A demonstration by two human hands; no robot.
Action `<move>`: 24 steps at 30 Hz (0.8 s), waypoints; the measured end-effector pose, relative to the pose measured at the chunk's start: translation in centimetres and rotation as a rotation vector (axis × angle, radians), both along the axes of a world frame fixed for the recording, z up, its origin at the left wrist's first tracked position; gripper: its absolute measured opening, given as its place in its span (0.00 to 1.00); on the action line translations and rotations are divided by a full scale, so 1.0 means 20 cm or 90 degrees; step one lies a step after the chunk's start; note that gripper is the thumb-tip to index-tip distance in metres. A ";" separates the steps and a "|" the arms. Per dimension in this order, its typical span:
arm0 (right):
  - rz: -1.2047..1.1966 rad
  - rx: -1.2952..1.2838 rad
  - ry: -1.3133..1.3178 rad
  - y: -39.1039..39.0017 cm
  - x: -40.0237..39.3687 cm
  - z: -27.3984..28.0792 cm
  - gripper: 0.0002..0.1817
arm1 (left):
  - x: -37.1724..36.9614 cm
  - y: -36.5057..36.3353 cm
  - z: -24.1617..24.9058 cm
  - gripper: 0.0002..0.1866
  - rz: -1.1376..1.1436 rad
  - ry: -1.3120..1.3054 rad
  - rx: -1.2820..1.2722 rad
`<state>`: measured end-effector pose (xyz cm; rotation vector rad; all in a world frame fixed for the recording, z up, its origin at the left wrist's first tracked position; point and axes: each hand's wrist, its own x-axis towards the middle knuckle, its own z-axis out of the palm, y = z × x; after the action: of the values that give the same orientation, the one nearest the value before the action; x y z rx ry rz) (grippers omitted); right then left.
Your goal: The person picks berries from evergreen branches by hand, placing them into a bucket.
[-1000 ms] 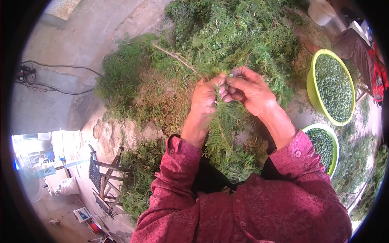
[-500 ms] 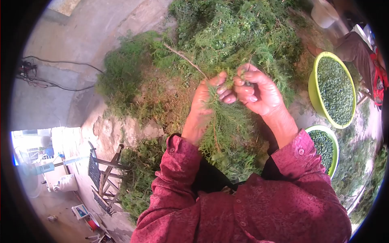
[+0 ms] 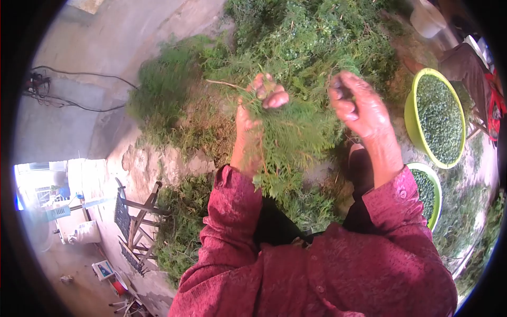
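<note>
My left hand [image 3: 256, 108] is closed round a leafy evergreen branch [image 3: 296, 134]. The branch's bare brown stem sticks out to the left, and its feathery green sprays hang to the right and down towards my lap. Apart from it on the right, my right hand [image 3: 363, 108] is raised with its fingers curled in. Whatever lies inside those fingers is hidden, and the fingertips are slightly blurred. Beyond both hands rises a big heap of cut green branches [image 3: 311, 42], with small pale-green berries among the foliage.
A yellow-green basin [image 3: 412, 124] full of small green berries stands at the right, with a second green basin [image 3: 437, 203] below it. A white bucket [image 3: 426, 20] is at the upper right, near another person's leg [image 3: 458, 64]. A folding chair [image 3: 138, 219] and cables [image 3: 79, 105] are at left.
My hands have drawn apart: the left moved slightly left with the branch, the right moved up and right, away from the branch.
</note>
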<state>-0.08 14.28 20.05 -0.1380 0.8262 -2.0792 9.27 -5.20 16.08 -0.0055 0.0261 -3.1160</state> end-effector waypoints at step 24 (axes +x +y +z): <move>-0.174 0.741 0.722 0.61 0.42 0.26 0.09 | 0.10 -0.01 0.14 0.21 0.292 -0.368 -0.386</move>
<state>8.36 26.39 25.17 -0.5873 2.6858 -1.2765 11.21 -5.43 18.92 0.7434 -0.7907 -2.4383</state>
